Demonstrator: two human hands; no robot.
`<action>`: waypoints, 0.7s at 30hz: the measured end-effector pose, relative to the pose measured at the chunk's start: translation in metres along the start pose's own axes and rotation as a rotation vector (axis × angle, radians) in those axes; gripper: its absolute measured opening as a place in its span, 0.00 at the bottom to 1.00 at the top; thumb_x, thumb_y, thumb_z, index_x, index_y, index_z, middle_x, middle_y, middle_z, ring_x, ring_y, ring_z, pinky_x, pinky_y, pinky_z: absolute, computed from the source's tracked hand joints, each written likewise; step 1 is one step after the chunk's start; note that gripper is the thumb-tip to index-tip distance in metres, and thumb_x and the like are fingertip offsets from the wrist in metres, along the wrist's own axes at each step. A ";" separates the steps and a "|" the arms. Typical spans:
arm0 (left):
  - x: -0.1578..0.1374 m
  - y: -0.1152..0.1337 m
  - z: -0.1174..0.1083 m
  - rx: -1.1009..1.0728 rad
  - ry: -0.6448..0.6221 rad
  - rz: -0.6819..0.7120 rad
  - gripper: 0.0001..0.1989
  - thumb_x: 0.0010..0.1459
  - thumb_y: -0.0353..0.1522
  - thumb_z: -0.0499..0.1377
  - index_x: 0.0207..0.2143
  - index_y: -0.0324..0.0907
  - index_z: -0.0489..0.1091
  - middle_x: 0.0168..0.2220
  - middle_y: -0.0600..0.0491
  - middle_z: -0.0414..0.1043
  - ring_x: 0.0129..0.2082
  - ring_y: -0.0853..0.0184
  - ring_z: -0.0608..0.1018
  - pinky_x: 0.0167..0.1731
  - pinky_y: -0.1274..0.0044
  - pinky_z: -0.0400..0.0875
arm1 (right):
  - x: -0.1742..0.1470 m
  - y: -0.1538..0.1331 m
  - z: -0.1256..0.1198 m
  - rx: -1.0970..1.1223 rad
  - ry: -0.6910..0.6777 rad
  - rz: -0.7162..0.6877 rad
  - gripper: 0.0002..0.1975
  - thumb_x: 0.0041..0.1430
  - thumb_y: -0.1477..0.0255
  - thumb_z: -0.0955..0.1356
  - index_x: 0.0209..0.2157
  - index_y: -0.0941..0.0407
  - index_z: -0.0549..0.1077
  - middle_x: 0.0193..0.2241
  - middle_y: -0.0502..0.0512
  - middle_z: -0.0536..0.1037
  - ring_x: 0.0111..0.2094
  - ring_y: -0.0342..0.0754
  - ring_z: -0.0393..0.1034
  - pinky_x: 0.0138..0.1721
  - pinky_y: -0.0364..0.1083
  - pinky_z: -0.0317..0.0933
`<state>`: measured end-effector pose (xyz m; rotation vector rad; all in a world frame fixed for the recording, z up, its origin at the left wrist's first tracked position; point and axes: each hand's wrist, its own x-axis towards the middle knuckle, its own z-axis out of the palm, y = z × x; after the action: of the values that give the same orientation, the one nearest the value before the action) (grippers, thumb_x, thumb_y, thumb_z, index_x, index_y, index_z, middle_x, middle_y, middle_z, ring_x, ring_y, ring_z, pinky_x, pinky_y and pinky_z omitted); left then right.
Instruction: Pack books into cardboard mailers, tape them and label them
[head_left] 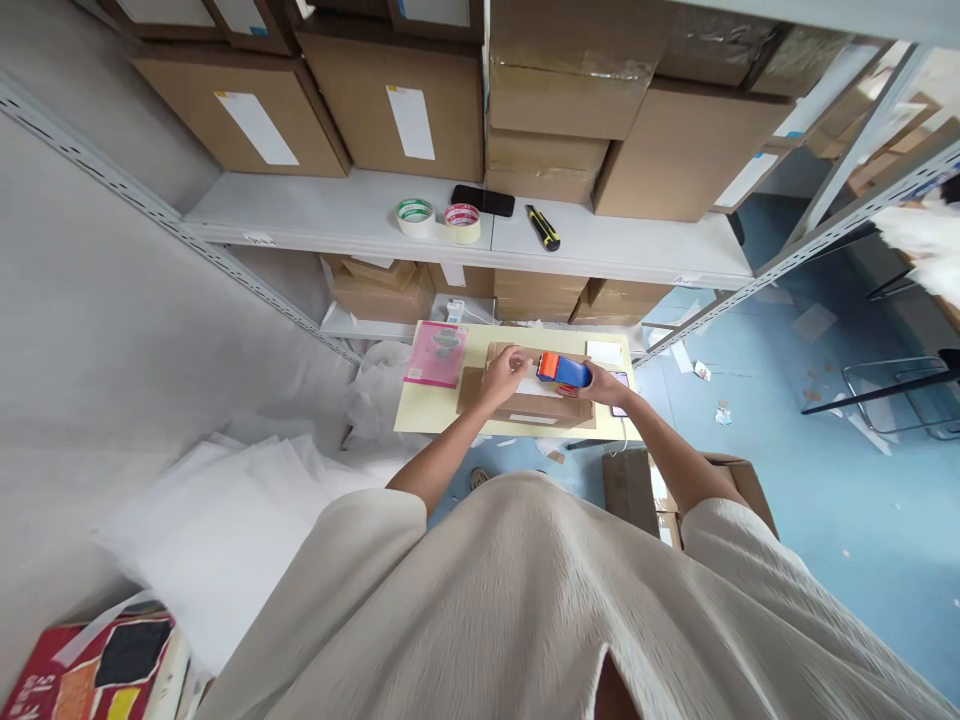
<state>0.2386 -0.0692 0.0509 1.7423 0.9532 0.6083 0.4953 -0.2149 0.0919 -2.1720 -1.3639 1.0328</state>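
A brown cardboard box [559, 407] with a white label lies on the small pale-yellow table [411, 412]. My right hand [598, 384] grips a blue and orange tape dispenser [568, 372] above the box's top, its orange end pointing left. To the left of the dispenser, my left hand [504, 377] is over the box's left part with fingers curled together. Whatever those fingers pinch, if anything, is too small to make out. Beside the right hand a phone [621, 381] with a white cable lies partly covered at the table's right side.
A pink booklet [436, 354] lies on the table's left. On the shelf [330, 215] ahead are tape rolls [463, 223], a black phone [484, 200], a yellow-black cutter [543, 228] and stacked cartons. An open carton [630, 490] stands below right; white packing foam [247, 510] is left.
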 end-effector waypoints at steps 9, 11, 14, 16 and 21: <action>0.018 0.006 0.024 -0.378 -0.030 -0.299 0.20 0.52 0.27 0.73 0.47 0.44 0.73 0.36 0.53 0.81 0.34 0.65 0.82 0.39 0.73 0.74 | -0.002 0.001 0.002 -0.013 0.005 -0.031 0.32 0.50 0.50 0.83 0.45 0.51 0.69 0.42 0.53 0.83 0.43 0.54 0.77 0.41 0.48 0.70; 0.017 0.005 0.022 -0.380 -0.019 -0.309 0.22 0.51 0.27 0.73 0.46 0.45 0.72 0.34 0.55 0.79 0.33 0.65 0.81 0.36 0.75 0.72 | -0.002 0.000 0.001 -0.011 0.002 -0.030 0.31 0.50 0.51 0.83 0.45 0.51 0.70 0.42 0.52 0.83 0.42 0.53 0.77 0.41 0.47 0.70; 0.013 0.001 0.020 -0.349 0.029 -0.326 0.25 0.50 0.27 0.74 0.49 0.47 0.70 0.32 0.57 0.78 0.31 0.66 0.80 0.33 0.77 0.69 | -0.002 -0.004 -0.001 -0.037 -0.008 -0.062 0.30 0.50 0.53 0.83 0.44 0.51 0.70 0.41 0.52 0.83 0.40 0.52 0.77 0.39 0.47 0.70; 0.012 -0.003 0.018 -0.329 0.066 -0.329 0.28 0.50 0.27 0.74 0.51 0.48 0.68 0.33 0.58 0.78 0.30 0.67 0.80 0.31 0.78 0.68 | 0.001 -0.009 -0.002 -0.073 -0.015 -0.101 0.29 0.50 0.54 0.83 0.44 0.51 0.70 0.42 0.53 0.83 0.39 0.52 0.77 0.39 0.47 0.70; 0.013 -0.022 -0.002 -0.321 0.153 -0.323 0.29 0.53 0.25 0.73 0.51 0.50 0.63 0.31 0.61 0.78 0.30 0.68 0.80 0.32 0.79 0.70 | 0.012 -0.015 -0.009 -0.179 -0.036 -0.142 0.30 0.52 0.51 0.83 0.48 0.51 0.74 0.45 0.57 0.86 0.41 0.54 0.79 0.41 0.47 0.71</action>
<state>0.2376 -0.0532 0.0304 1.2405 1.1456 0.6481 0.4955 -0.1970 0.1029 -2.1515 -1.6580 0.9335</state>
